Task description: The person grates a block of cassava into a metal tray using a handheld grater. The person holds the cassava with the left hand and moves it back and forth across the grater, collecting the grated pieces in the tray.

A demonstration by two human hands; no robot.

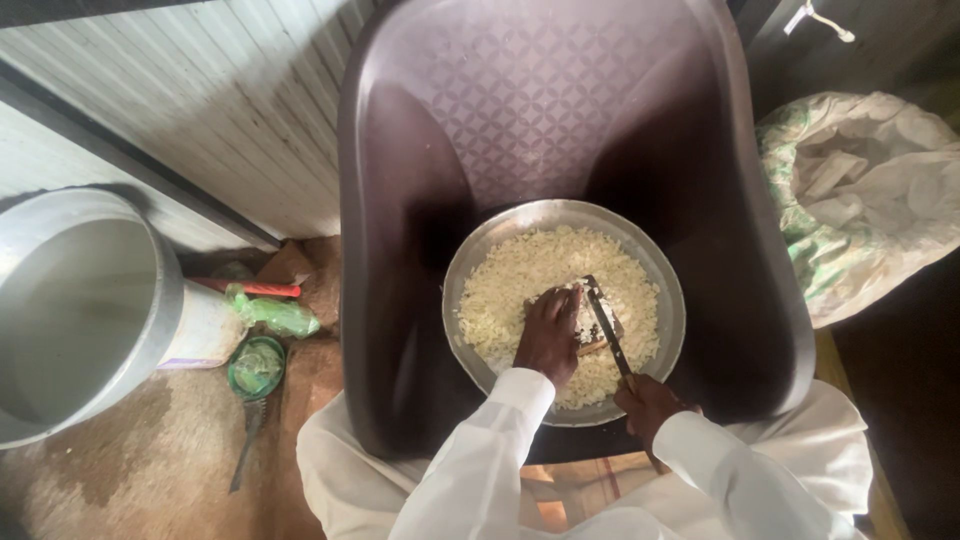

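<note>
Left hand (548,335) pressed down, fingers curled over a small block (590,330) at the middle of the tray (672,330). Right hand (648,405) clenched round the handle of a knife (606,325), blade angled across the block just beside the left fingertips. To cut well here, by judgement: fingertips tucked back from the edge, blade drawn down and away, block held flat so nothing rolls, cut bits swept aside into the heap.

Tray: round, metal, shallow, resting on the seat of a dark plastic chair (400,250). Nearly full of pale chopped pieces (520,280), spread in a ring round the block. What the pieces are made of: cannot tell.

Off to the left, on the floor, a large metal pot (70,310); inside bare metal as far as seen. Beside it a small green lidded tub (257,368) and a crumpled green bag (275,315), contents too small to make out. At right, a woven sack (860,200), mouth open, lined with pale wrinkled plastic; contents not clear.
</note>
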